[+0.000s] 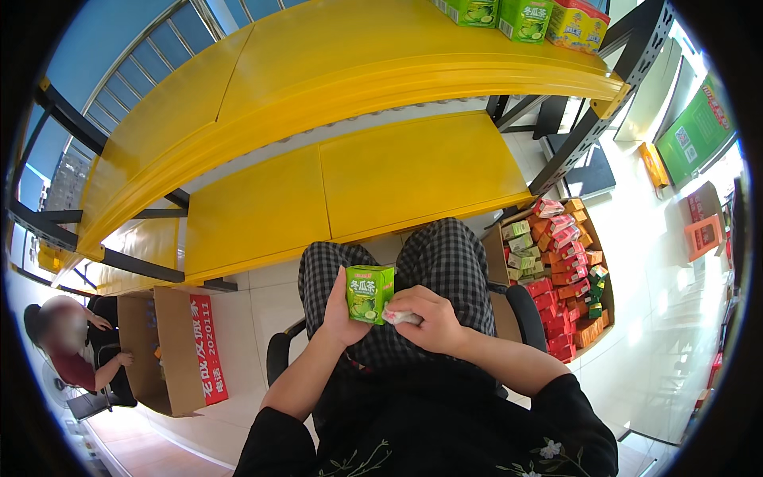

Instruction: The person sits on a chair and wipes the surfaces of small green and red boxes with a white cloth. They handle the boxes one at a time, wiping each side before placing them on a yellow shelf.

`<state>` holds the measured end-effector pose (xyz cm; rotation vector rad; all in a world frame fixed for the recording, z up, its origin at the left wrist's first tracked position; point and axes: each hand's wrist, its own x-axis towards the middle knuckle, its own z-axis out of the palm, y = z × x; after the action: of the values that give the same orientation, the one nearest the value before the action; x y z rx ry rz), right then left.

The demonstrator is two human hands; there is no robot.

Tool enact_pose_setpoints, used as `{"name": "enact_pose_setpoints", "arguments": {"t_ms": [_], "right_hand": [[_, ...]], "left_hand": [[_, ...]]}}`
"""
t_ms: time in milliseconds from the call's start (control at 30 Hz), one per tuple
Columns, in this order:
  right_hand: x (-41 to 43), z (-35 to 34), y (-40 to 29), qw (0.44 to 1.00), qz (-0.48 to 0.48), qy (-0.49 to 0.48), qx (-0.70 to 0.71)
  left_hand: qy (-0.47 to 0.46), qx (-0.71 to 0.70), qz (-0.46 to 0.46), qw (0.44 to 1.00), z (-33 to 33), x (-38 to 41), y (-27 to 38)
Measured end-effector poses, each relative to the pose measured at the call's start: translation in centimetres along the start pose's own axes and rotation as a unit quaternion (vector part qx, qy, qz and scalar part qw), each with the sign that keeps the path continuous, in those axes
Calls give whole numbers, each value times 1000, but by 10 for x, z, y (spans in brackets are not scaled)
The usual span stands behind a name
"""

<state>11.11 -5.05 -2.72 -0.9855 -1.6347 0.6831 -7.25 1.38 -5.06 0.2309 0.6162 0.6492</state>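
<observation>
A green drink carton (369,293) with a melon picture stands upright in my left hand (346,319), just above my lap. The thumb runs up its left side, and the other fingers are hidden behind it. My right hand (426,319) grips a crumpled white cloth or tissue (400,316) with pinkish marks. The cloth is at the carton's lower right edge; whether it presses on the carton I cannot tell.
Ahead is a yellow metal shelf rack (411,173), with green cartons (524,21) and a yellow-red carton (577,27) on its upper board. An open box of mixed cartons (569,280) sits at right. A cardboard box (179,352) and a seated person (77,358) are at left.
</observation>
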Motion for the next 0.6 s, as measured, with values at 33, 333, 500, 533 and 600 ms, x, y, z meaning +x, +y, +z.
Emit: {"name": "enact_pose_setpoints", "arguments": {"t_ms": [33, 333, 500, 533, 600], "right_hand": [[2, -2, -1, 1000, 6, 13, -14], [11, -7, -6, 996, 61, 67, -20], [-4, 8, -3, 1000, -10, 5, -13], [-3, 7, -3, 1000, -13, 0, -18], [-1, 4, -1, 999, -18, -12, -27]], "left_hand": [[10, 4, -7, 1000, 4, -1, 1], [17, 4, -18, 1000, 6, 1, -10], [-16, -42, 25, 999, -4, 3, -7], [-5, -45, 34, 998, -5, 3, -7], [-14, -41, 24, 999, -5, 3, -5]]}}
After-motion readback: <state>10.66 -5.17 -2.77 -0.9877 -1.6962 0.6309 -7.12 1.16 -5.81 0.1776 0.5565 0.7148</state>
